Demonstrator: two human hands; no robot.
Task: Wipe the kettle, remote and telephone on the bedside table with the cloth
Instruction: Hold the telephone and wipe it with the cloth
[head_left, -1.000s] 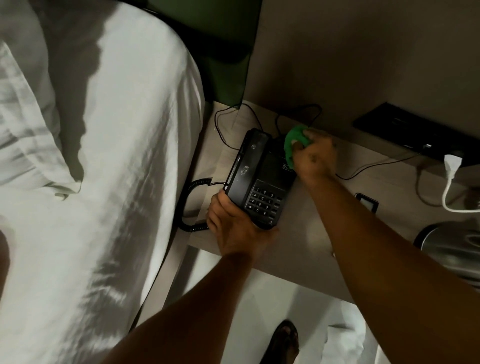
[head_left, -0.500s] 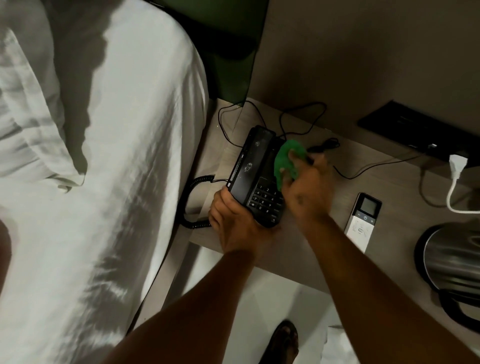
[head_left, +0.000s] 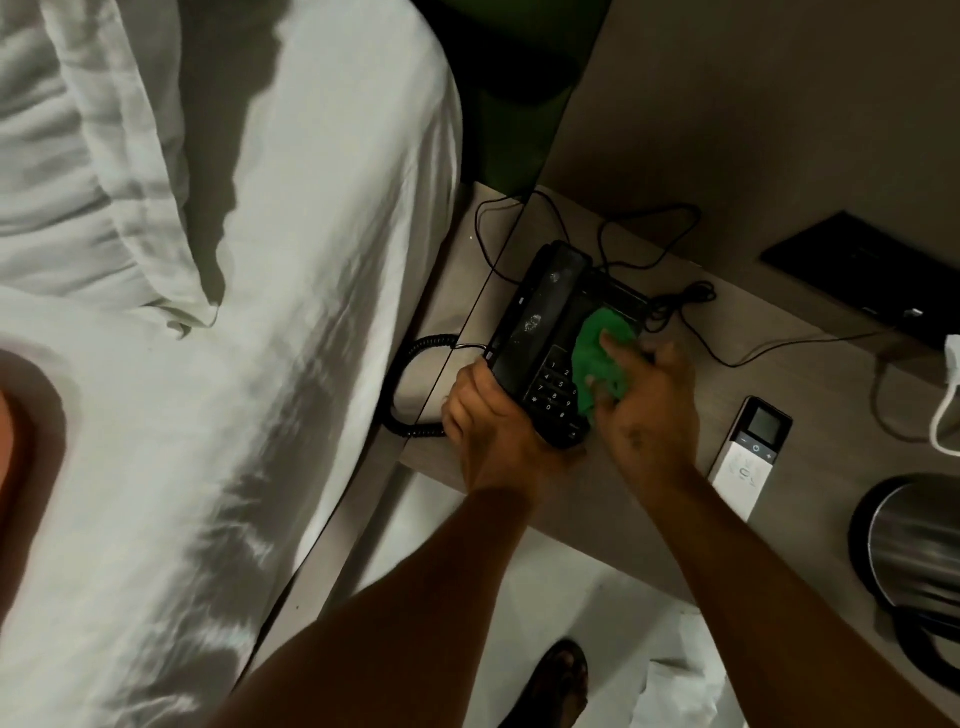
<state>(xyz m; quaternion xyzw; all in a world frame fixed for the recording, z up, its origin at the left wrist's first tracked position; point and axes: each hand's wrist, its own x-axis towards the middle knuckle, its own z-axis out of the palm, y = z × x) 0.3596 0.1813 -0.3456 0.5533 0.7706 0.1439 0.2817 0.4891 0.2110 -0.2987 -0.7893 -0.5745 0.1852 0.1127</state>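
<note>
My left hand (head_left: 485, 421) clamps the near end of the telephone (head_left: 556, 343) on the counter (head_left: 613, 499) while my right hand (head_left: 644, 410), closed on the green cloth (head_left: 597, 358), presses its keypad side, long axis running away from me.

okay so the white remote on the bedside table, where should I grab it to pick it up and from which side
Grip the remote across its two long edges around the lower, plain white half, coming straight down from above. It lies flat and is long and slim, so a thumb-and-fingers pinch across the narrow width fits. That end is nearest you and keeps fingers off the screen; the kettle stands close on the right.
</note>
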